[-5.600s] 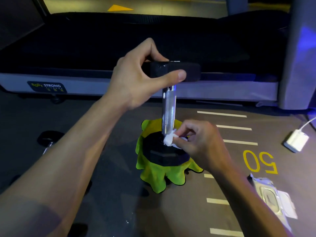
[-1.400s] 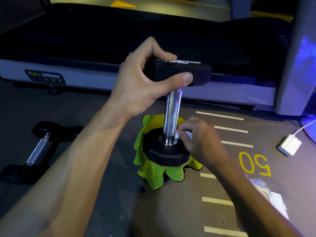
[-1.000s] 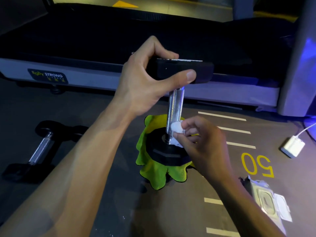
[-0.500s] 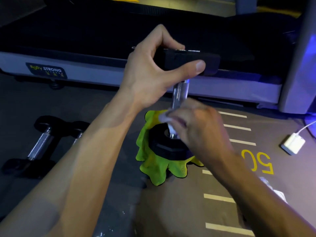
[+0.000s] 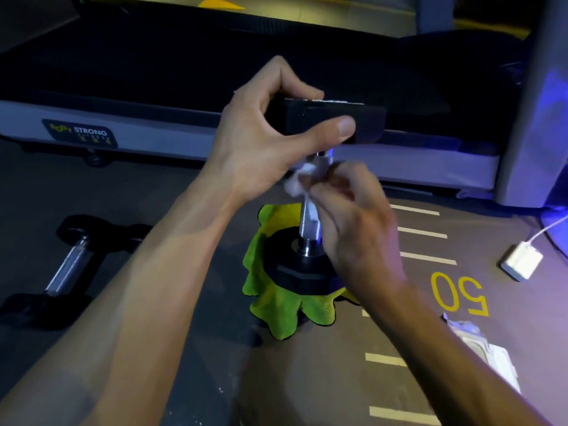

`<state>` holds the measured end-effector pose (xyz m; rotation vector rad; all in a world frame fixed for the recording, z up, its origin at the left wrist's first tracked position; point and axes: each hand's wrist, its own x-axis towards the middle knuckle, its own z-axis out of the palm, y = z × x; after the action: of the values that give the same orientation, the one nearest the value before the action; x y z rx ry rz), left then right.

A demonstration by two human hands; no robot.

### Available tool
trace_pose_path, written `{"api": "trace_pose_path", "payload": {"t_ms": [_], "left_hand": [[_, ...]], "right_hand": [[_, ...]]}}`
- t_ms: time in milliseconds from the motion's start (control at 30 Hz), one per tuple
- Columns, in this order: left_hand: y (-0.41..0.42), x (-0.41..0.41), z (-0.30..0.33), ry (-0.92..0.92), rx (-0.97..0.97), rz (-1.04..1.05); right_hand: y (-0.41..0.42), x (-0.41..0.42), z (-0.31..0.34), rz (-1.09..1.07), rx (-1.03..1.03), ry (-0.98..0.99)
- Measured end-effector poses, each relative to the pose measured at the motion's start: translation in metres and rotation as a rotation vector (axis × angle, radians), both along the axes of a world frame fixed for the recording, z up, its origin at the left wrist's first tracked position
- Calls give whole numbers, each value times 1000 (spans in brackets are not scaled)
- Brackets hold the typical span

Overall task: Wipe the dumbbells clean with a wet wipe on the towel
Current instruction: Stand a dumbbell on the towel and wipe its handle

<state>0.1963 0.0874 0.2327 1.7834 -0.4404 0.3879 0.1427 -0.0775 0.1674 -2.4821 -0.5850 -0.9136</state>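
Observation:
A black dumbbell (image 5: 295, 272) stands upright on a yellow-green towel (image 5: 276, 315) on the gym floor. My left hand (image 5: 264, 139) grips its upper black head between thumb and fingers. My right hand (image 5: 353, 216), blurred with motion, holds a white wet wipe (image 5: 299, 179) wrapped against the top of the silver handle, just under the upper head. The lower handle shows bare above the bottom head.
More black dumbbells (image 5: 67, 265) lie on the floor to the left. A treadmill (image 5: 153, 124) runs across the back. A wet wipe pack (image 5: 482, 352) lies at the lower right, and a white charger (image 5: 521, 261) with cable at the right.
My right hand has slid the wipe up the handle from the bottom head to just under the top head. My left hand keeps its grip on the upper head.

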Motion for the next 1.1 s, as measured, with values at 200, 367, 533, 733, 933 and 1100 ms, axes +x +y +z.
{"api": "trace_pose_path", "payload": {"t_ms": [200, 367, 533, 733, 933, 1100], "left_hand": [[-1, -1, 0, 0, -20, -22], [-2, 1, 2, 2, -13, -5], [-2, 2, -1, 10, -19, -5], [-3, 0, 2, 18, 6, 13], [-4, 0, 1, 30, -12, 5], [-5, -1, 1, 18, -17, 15]], "right_hand": [[-5, 3, 1, -7, -101, 5], [2, -10, -7, -61, -86, 52], [3, -32, -13, 10, -206, 215], [2, -14, -6, 58, -118, 226], [-9, -20, -17, 93, -107, 150], [-16, -3, -11, 24, 57, -20]]}}
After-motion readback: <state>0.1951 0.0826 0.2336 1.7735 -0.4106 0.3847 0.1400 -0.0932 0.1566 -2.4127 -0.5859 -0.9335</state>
